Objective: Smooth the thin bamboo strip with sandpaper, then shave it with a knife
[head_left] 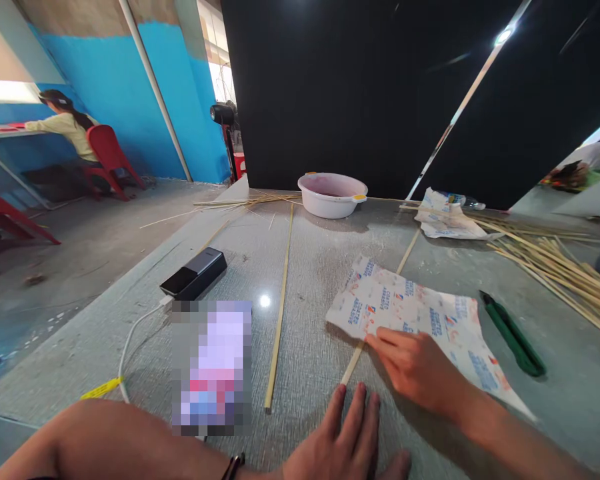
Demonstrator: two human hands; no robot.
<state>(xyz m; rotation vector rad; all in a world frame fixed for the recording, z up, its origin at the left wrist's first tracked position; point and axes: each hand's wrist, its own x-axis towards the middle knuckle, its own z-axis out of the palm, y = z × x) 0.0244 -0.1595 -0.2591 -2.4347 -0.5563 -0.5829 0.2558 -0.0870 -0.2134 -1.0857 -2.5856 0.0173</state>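
My left hand (pixel 337 437) lies flat at the table's near side, fingers stretched out, with a fingertip at the near end of a thin bamboo strip (pixel 353 365). My right hand (pixel 417 367) is closed on the near edge of a sheet of sandpaper (pixel 415 307), its printed paper backing facing up. The sandpaper lies across the strip and hides its middle; the far part of the strip (pixel 409 252) shows beyond the sheet. Left of my hands, a second bamboo strip (pixel 280 313) lies lengthwise on the table.
A green utility knife (pixel 514 337) lies right of the sandpaper, near a pile of bamboo strips (pixel 560 267) and another crumpled sheet (pixel 447 217). A white basin (pixel 333 200) stands at the back. Left are a black power bank (pixel 195 273) and a phone (pixel 215 363). A person (pixel 73 123) sits far left.
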